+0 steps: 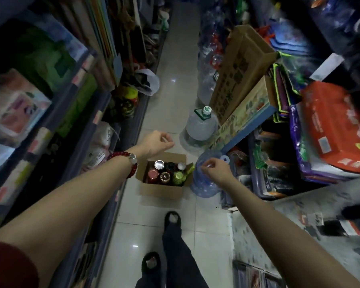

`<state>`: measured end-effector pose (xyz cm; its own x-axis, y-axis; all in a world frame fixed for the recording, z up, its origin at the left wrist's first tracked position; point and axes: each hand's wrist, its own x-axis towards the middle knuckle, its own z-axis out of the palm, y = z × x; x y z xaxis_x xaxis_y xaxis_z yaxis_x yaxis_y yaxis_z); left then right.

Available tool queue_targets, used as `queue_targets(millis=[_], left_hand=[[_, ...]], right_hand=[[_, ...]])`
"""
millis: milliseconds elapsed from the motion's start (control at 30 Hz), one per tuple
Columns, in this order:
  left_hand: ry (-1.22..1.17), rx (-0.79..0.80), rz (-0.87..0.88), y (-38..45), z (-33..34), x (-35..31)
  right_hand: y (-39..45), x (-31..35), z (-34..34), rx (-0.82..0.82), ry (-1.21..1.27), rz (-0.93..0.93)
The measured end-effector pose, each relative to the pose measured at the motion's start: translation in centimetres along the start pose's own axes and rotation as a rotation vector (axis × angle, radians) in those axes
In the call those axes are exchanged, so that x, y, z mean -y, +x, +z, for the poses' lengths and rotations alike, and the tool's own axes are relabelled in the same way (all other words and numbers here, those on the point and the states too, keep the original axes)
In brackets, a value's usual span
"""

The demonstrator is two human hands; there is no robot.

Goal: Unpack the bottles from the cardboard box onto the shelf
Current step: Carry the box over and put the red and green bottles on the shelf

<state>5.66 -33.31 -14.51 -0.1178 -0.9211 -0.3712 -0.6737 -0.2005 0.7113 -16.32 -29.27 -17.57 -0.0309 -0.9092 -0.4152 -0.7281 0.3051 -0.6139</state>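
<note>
1. Here, the cardboard box point(162, 183) sits open on the floor point(170, 100) at frame centre, bottles point(166, 173) upright inside.
2. Left hand point(157, 142) and right hand point(215, 170) hover above it, fingers loosely curled, holding nothing.
3. Shelf point(87, 142) runs along the left.

Nothing rly legible tbh. Tall cardboard carton point(235, 80) on the right has big printed characters but too blurry to read. Red pack point(337, 125) has white print, price tags on the left shelf edge point(79, 76), same deal, unreadable.
</note>
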Motion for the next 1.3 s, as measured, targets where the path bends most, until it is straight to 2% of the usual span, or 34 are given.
queue_targets(millis=[367,567,667,800,900,1067,1200,1300], left_hand=[[-0.093,-0.032,-0.149,14.7,-1.3,4.5],[-0.138,-0.019,-0.234,22.7,0.4,10.9],[-0.167,-0.012,-0.252,26.3,2.6,15.6],[-0.224,-0.033,-0.289,29.5,6.6,22.7],[-0.248,-0.06,-0.322,30.9,10.3,28.2],[-0.187,-0.063,-0.331,31.7,15.9,36.8],[-0.122,-0.161,-0.343,32.3,18.7,41.7],[-0.101,-0.164,-0.405,32.4,20.0,44.8]], right_hand=[[19.0,-1.2,2.7,0.084,0.042,0.076],[26.5,-4.9,6.9,0.027,0.126,0.149],[28.7,-8.5,10.7,-0.015,0.156,0.165],[31.1,-13.3,15.9,-0.195,0.269,0.188],[31.9,-17.1,20.5,-0.159,0.317,0.229],[32.4,-23.3,28.0,-0.239,0.336,0.229],[33.2,-27.2,31.7,-0.281,0.336,0.228],[34.1,-29.2,33.5,-0.304,0.341,0.28]])
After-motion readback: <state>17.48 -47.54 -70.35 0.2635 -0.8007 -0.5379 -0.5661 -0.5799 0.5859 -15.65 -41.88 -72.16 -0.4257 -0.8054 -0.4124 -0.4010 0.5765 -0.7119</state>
